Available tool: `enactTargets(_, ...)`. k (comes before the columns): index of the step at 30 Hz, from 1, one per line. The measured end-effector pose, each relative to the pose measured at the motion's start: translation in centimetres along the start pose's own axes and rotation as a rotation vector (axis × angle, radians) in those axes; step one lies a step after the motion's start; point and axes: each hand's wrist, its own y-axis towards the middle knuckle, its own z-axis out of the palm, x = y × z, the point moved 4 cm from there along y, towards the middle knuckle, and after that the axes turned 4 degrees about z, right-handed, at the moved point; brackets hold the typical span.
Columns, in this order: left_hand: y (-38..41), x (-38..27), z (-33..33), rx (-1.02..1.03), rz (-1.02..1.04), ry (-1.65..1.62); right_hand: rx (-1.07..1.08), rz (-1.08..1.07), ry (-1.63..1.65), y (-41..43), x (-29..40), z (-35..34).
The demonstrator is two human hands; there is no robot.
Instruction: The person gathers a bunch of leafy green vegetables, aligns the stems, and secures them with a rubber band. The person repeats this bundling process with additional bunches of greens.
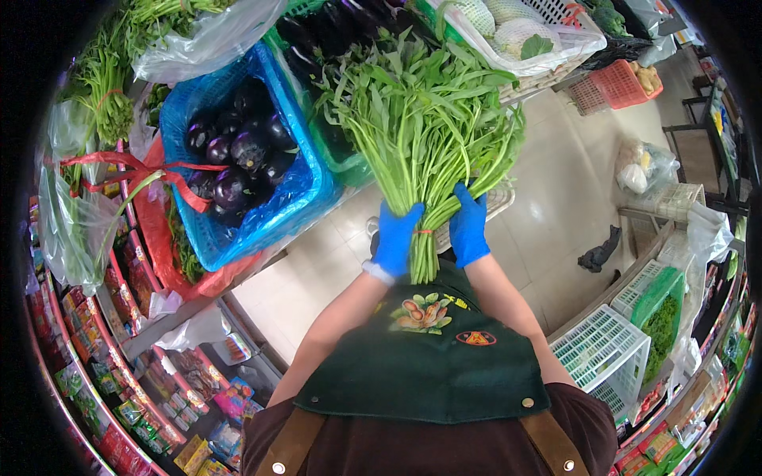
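A large bunch of leafy greens with long hollow-looking stems, likely water spinach, fans out in front of my chest. A red band circles its stems near the cut ends. My left hand, in a blue glove, grips the stems from the left. On the right side, my right hand, also blue-gloved, is closed around the outer stems just above the band. The leaves hang over a green-lined crate of long eggplants. Left of the bunch, round eggplants lie in a blue plastic-lined basket.
A white crate of net-wrapped melons stands upper right, near a red basket. White crates line the lower right. Packaged goods fill shelves at left. A dark object lies on the tiled floor.
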Motion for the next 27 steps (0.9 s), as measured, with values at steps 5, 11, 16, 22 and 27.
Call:
enactTargets(5, -0.7, -0.6, -0.6, -0.035, -0.040, 0.075, -0.021, 0.079, -0.032, 0.8, -0.8, -1.2)
enactTargets(11, 0.3, 1.6, -1.5, 0.009, -0.004, 0.169, 0.026, 0.154, -0.243, 0.1, -1.2, 0.0)
enactTargets(16, 0.5, 1.2, -2.2, 0.048, 0.001, 0.179, 0.103, 0.161, -0.310, -0.3, -1.9, 0.4)
enactTargets(22, 0.1, 1.1, -1.8, 0.011, -0.041, 0.163, 0.024, 0.269, -0.198, 0.1, -2.3, -2.5)
enactTargets(27, 0.4, 0.8, -2.0, 0.064, -0.010, 0.162, 0.018, -0.277, -0.680, -1.2, 1.9, -4.4)
